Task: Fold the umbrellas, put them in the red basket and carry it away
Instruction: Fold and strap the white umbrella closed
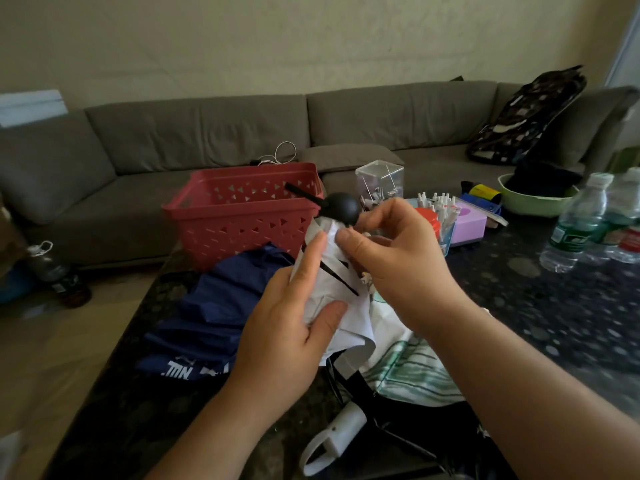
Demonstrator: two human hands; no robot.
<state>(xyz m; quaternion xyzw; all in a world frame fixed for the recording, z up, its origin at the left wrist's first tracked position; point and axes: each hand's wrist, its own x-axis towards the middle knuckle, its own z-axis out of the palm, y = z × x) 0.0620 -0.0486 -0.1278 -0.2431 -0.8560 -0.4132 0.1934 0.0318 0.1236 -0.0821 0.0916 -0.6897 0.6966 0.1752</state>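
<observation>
A white umbrella with a black round cap is held upright over the dark table. My left hand grips its gathered white canopy from the left. My right hand pinches a fold of the canopy just under the cap. Its white handle with a strap lies near the table's front edge. A navy blue umbrella lies loosely bunched on the table to the left. The red basket stands behind it, at the table's far edge, with nothing visible inside.
Water bottles stand at the right. A pen cup, a clear box, a lilac box and a green bowl crowd the far side. A grey sofa runs behind. A dark bottle stands on the floor at left.
</observation>
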